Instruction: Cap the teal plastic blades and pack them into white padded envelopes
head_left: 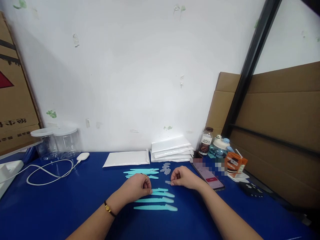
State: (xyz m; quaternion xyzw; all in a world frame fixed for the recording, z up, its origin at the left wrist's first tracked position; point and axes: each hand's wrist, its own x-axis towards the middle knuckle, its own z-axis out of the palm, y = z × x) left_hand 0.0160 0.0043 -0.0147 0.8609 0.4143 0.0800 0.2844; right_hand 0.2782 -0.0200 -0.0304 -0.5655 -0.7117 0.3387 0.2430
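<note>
My left hand (138,188) is closed in a pinch on a turquoise eyebrow razor (161,190), whose blade end points right. Just below lie several more razors, one of them partly behind my left fingers; the nearest razor (150,207) has a translucent cap over its blade end. Between the fingertips of my right hand (183,177) is a small translucent blade cap (167,182), a little above and right of the held razor and apart from it. Farther back are a loose bunch of turquoise razors (142,171) and a small pile of translucent caps (165,168).
White padded mailers (172,150) are stacked by the wall, with a single mailer (126,158) to their left. A phone (210,175), bottles and an orange drink carton (235,164) stand at right. Lidded clear jars (66,143) and a white cable (52,183) are at left.
</note>
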